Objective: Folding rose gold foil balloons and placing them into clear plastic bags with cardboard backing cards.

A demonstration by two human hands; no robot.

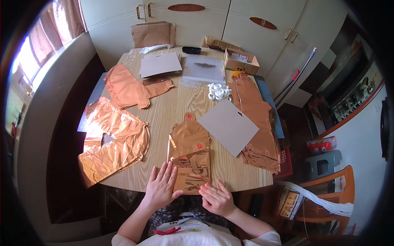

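A folded copper-coloured foil balloon point(189, 137) lies flat on the table in front of me, with red round marks at its top tab and on its right side. My left hand point(161, 184) is open, its fingers stretched out along the balloon's near left edge. At the near right corner my right hand point(217, 199) is also open, with slightly bent fingers touching the foil's edge. Neither hand grips anything that I can see. To the right, a grey card point(229, 127) with a hanging slot partly covers a stack of long folded copper foil balloons point(256, 123).
Loose shiny foil balloons point(119, 143) and another foil pile point(127, 88) cover the table's left side. Farther back are grey cards point(160, 64), clear plastic bags point(203, 69), white ribbon rolls point(219, 92) and a cardboard box point(241, 61). A wooden chair point(347, 192) stands at the right.
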